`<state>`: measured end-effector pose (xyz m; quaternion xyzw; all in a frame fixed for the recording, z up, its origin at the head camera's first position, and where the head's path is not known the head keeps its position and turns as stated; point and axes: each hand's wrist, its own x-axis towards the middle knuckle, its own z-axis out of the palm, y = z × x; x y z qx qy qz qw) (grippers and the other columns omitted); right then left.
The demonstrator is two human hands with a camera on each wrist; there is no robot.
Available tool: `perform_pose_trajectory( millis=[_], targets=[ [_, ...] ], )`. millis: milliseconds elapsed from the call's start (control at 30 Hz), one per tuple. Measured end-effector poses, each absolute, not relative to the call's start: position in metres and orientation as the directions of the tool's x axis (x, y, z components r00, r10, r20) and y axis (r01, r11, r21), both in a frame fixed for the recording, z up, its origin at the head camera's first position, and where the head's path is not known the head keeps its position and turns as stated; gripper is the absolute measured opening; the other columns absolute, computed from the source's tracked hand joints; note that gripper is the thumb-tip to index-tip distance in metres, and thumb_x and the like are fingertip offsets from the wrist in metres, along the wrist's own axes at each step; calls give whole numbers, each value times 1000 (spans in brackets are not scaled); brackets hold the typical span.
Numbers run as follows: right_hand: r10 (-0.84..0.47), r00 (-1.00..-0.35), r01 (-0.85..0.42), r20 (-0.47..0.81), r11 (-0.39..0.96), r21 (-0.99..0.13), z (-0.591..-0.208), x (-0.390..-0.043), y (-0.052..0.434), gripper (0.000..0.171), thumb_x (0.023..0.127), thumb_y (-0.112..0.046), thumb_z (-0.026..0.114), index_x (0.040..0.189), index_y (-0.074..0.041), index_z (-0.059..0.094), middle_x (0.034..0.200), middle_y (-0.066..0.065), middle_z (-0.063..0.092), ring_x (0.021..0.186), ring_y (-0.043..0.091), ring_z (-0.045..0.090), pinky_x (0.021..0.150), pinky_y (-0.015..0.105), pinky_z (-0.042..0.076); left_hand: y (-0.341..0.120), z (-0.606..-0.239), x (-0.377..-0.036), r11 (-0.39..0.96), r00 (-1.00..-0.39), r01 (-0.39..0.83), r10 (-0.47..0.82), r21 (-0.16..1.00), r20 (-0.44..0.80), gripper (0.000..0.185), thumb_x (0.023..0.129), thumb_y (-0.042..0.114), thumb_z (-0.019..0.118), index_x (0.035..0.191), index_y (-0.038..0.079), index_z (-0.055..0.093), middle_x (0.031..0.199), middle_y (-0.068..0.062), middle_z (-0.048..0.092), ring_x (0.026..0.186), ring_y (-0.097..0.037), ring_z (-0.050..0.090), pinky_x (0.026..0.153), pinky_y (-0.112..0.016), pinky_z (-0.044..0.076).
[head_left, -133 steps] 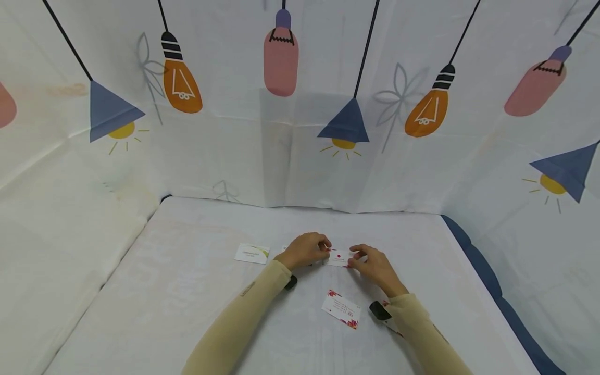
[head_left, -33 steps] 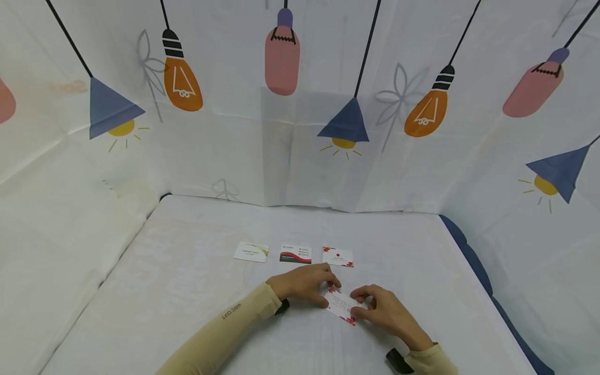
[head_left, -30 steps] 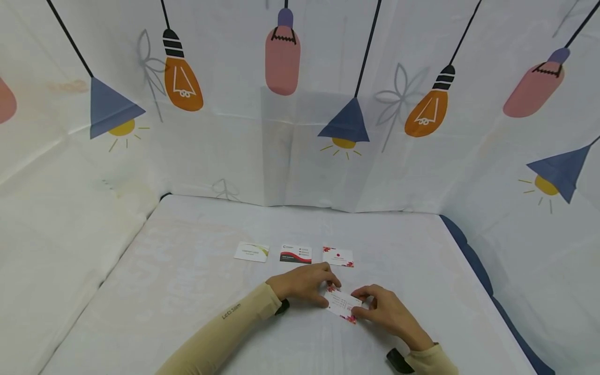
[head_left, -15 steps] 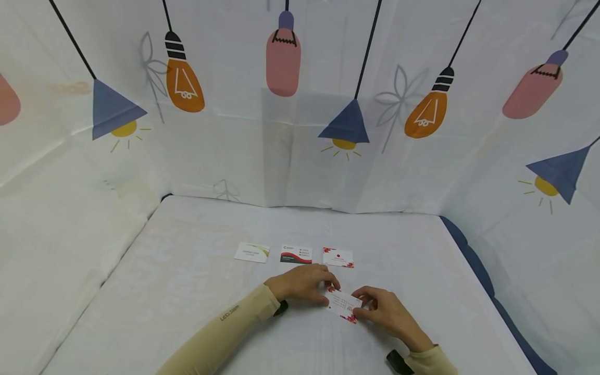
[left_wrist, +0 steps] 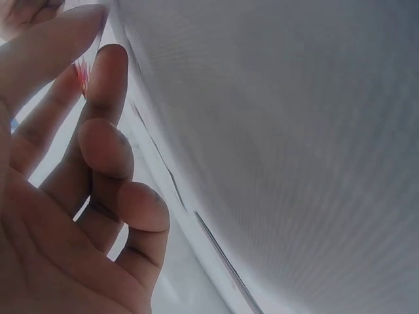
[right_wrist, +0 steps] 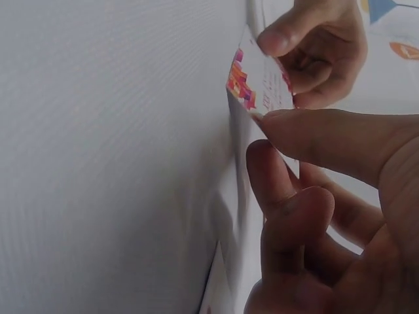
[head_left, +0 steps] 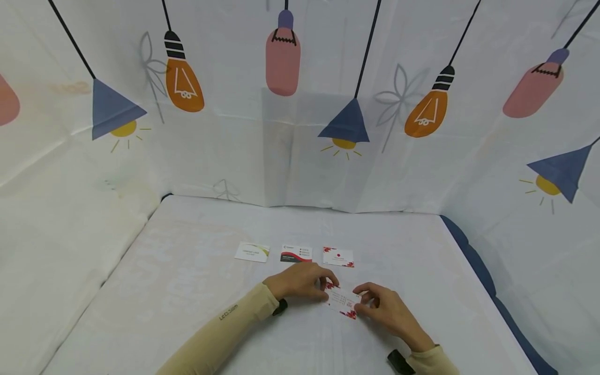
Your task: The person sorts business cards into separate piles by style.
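A white business card with red floral corners and small print [head_left: 343,300] is held slightly tilted between both hands, over the white table. My left hand [head_left: 304,280] pinches its left end between thumb and fingers, as the left wrist view also shows. At the right end, the thumb and forefinger of my right hand [head_left: 386,311] pinch the card; the right wrist view shows it raised off the surface. Beyond the hands lie three cards in a row: a white-and-green one [head_left: 252,252], a black-and-red one [head_left: 296,254] and a red-cornered one with a red dot [head_left: 338,257].
Part of another card [right_wrist: 217,291] lies at the lower edge of the right wrist view. The white table [head_left: 187,291] meets a lamp-patterned cloth wall [head_left: 309,172] at the back. Dark blue edging [head_left: 478,265] runs along the right side.
Since the oldest frame, both hands have left the red-dot card at the row's right end, come nearer and gripped the floral card. Over the last half second that card has shifted slightly farther away.
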<state>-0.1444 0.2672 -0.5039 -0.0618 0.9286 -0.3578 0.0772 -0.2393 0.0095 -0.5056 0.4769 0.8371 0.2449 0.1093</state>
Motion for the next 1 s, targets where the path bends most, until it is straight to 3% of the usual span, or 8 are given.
perform_pose_trajectory(
  millis=[567, 1000],
  targets=[
    [-163, -977, -8, -138, 671, -741, -508, -151, 272, 30, 88, -25, 81, 113, -15, 69, 87, -5, 72, 73, 14, 61, 63, 26, 48, 8, -506, -240, 450, -552, 738, 831, 502, 67, 32, 89, 25, 78, 120, 31, 71, 80, 21, 63, 76, 6, 55, 66, -16, 43],
    [-34, -991, 73, -131, 682, -728, -505, -160, 267, 29, 89, -22, 80, 116, -24, 71, 91, -6, 69, 73, 15, 56, 60, 27, 45, 8, -508, -246, 467, -601, 710, 792, 527, 109, 34, 90, 24, 76, 123, 31, 70, 81, 18, 63, 74, 1, 55, 69, -19, 44]
  ],
)
